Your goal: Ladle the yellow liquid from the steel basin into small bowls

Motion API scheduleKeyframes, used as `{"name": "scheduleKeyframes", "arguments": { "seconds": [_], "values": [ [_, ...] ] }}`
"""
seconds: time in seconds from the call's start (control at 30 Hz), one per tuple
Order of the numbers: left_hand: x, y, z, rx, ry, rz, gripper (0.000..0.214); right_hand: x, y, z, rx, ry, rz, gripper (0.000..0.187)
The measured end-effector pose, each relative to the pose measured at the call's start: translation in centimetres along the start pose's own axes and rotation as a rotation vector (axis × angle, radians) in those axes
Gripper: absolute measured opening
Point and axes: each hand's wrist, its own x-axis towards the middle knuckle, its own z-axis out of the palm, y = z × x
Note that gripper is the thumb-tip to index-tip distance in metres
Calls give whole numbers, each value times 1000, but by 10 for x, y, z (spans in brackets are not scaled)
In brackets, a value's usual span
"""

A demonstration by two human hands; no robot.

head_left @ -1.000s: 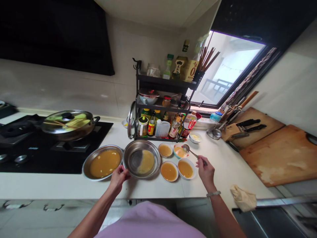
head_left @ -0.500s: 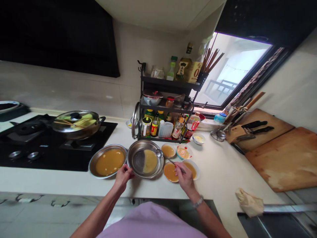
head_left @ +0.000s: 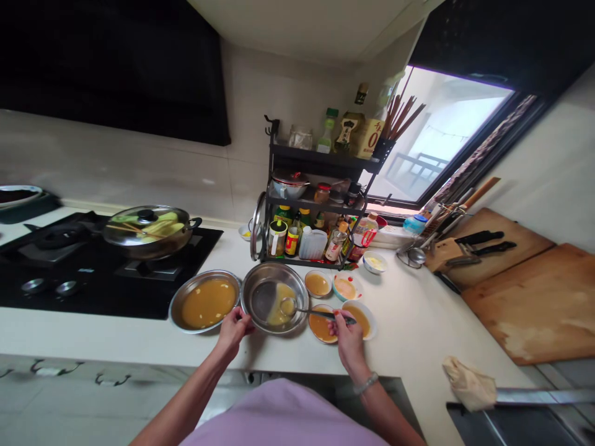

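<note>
My left hand (head_left: 236, 329) pinches the near-left rim of a steel basin (head_left: 258, 303), which tilts so that yellowish liquid (head_left: 279, 316) pools on its right side. In my right hand (head_left: 346, 334) is the handle of a metal spoon (head_left: 307, 311), its bowl dipped into that liquid. Left of the basin stands another steel basin holding brown-orange liquid (head_left: 207, 305). To the right are several bowls: one of orange liquid (head_left: 320, 325) under the spoon handle, a white bowl (head_left: 372, 322) beside it, a small bowl (head_left: 318, 284) behind, and a bowl of pale orange mixture (head_left: 345, 287).
A lidded pan (head_left: 149, 238) sits on the black stove (head_left: 102, 279) at left. Behind the basins stands a black rack (head_left: 320, 204) with bottles and jars. At right are a knife block (head_left: 444, 254), cutting boards (head_left: 539, 303) and a cloth (head_left: 469, 384).
The spoon's bowl has moved from the basin's right rim down into the liquid, toward the left. My left hand keeps its hold on the rim. The view has shifted slightly.
</note>
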Motion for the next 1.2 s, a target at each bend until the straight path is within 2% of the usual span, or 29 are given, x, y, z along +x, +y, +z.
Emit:
{"name": "scheduleKeyframes", "arguments": {
  "seconds": [0.2,0.37,0.6,0.73,0.83,0.97,1.07,1.13,1.2],
  "values": [
    [0,2,-1,-18,-15,-14,38,4,-24,-11,76,30,12,35],
    [0,2,-2,-14,-4,-26,36,19,-47,-32,102,94,-34,34],
    [2,-1,-3,-8,-19,1,35,52,-64,-73,50,304,-196,39],
    [2,-1,-3,-10,-29,-2,35,62,-61,-92,-120,368,-309,40],
    [0,1,-3,-10,-34,-9,34,63,-54,-102,-301,300,-409,36],
    [-2,3,-1,-8,-23,-15,34,57,-52,-110,-515,97,-653,25],
    [-2,3,-1,-6,-17,-23,34,49,-58,-108,-608,-22,-802,21],
    [-2,2,-1,-4,-16,-23,34,42,-61,-99,-585,-43,-830,20],
    [-1,1,-1,3,-14,-20,34,34,-60,-84,-490,-39,-780,19]
  ]
}}
